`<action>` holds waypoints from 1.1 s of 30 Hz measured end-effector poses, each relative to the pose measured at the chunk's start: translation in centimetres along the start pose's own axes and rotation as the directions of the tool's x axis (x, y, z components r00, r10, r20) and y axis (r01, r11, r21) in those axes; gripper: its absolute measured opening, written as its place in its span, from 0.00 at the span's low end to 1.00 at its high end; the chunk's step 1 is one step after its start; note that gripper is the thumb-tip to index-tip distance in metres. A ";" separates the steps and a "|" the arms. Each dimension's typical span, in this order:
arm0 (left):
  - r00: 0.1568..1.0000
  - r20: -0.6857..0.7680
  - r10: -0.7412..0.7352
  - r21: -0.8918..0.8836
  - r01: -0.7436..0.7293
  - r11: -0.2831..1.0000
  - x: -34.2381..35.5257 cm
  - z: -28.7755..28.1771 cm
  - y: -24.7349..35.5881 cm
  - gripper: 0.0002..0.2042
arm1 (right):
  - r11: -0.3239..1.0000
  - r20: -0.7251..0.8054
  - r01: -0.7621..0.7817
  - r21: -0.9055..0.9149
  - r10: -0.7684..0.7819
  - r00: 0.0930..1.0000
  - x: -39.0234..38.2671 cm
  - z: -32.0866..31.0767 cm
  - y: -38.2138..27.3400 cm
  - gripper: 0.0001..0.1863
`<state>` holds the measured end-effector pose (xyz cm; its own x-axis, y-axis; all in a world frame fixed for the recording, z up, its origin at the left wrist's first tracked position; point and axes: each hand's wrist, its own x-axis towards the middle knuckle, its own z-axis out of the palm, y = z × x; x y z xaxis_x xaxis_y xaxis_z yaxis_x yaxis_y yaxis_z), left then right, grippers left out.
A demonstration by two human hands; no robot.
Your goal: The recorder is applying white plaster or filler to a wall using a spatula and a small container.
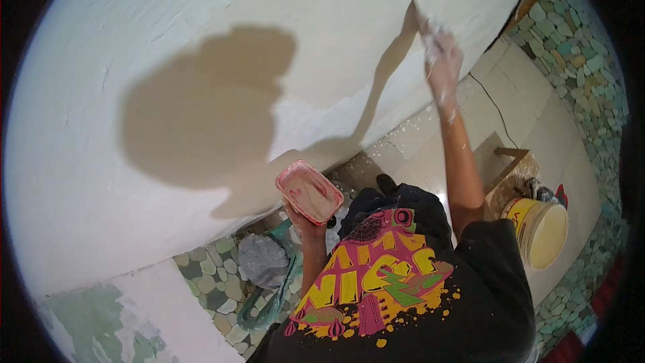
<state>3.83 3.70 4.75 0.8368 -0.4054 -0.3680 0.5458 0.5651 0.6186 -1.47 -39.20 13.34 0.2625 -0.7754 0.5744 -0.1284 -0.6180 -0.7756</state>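
Note:
My left hand (307, 227) is closed round the underside of a small rectangular red tray (310, 191). Pale, creamy filler is smeared over the tray's inside, with red showing through. Up by the white wall (322, 47), my right hand (441, 57) is closed, its fingers coated in white. Motion smears it slightly, and a dark, thin pointed shape at its fingertips merges with the arm's shadow, so I cannot make out what it holds. Part of the wall near the right hand looks damp or freshly coated beside a paler area.
At the right, a yellow-labelled bucket (545, 235) stands next to a splattered wooden stool (514, 175). A cable (496, 104) crosses the tiles. A grey bag-like bundle (263, 261) and a green hose-like strip (252, 312) lie at lower left. White specks dot the floor along the wall.

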 end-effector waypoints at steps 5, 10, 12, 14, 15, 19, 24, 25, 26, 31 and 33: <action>0.994 0.076 -0.083 -0.167 0.095 0.981 -0.2 0.2 0.0 0.31 | 0.866 0.208 -0.327 0.379 0.265 0.942 -8.9 4.1 -7.3 0.19; 0.999 0.040 -0.016 -0.171 0.023 0.985 -0.4 0.0 -0.2 0.30 | 0.955 0.335 -0.101 0.277 0.003 0.942 -11.0 4.8 -7.6 0.17; 1.000 0.021 0.011 -0.189 -0.007 0.982 -0.1 0.0 0.2 0.30 | 0.964 0.319 -0.058 0.258 -0.029 0.947 -11.7 5.5 -7.4 0.15; 1.000 0.029 0.003 -0.218 0.003 0.976 -0.3 -0.5 0.0 0.31 | 0.473 0.591 -0.703 0.532 0.387 0.708 -12.4 5.3 -7.7 0.12; 1.000 0.022 0.022 -0.241 -0.016 0.970 -0.6 -0.6 0.0 0.31 | 0.484 0.607 -0.701 0.524 0.366 0.706 -12.6 5.1 -8.0 0.12; 0.999 -0.023 0.049 -0.272 -0.053 0.961 -1.6 -0.8 0.4 0.32 | 0.111 0.742 -0.842 0.527 0.424 0.520 -12.8 4.3 -10.6 0.14; 0.998 -0.029 0.060 -0.337 -0.066 0.939 -2.7 -2.3 1.3 0.32 | -0.201 0.856 -0.872 0.447 0.380 0.352 -12.5 3.5 -13.9 0.21; 0.998 -0.034 0.056 -0.348 -0.065 0.935 -2.8 -2.6 1.5 0.32 | -0.237 0.859 -0.860 0.452 0.373 0.349 -12.1 3.4 -15.0 0.19; 0.997 -0.045 0.062 -0.365 -0.074 0.928 -2.8 -2.8 1.7 0.32 | -0.229 0.859 -0.865 0.447 0.379 0.344 -12.0 3.5 -14.8 0.19; 0.990 -0.122 0.071 -0.321 -0.107 0.941 -3.6 -1.9 2.9 0.32 | 0.026 0.793 -0.839 0.543 0.312 0.523 -10.7 3.3 -16.3 0.18; 0.990 -0.106 0.096 -0.352 -0.128 0.927 -3.4 -2.7 3.8 0.32 | 0.018 0.787 -0.823 0.567 0.282 0.548 -10.0 3.5 -17.9 0.20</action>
<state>3.17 9.19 6.45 0.8852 -0.2704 -0.3786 0.4141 0.8288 0.3763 1.52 -19.88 20.59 0.8605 -0.4974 -0.1098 0.3239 0.7007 -0.6357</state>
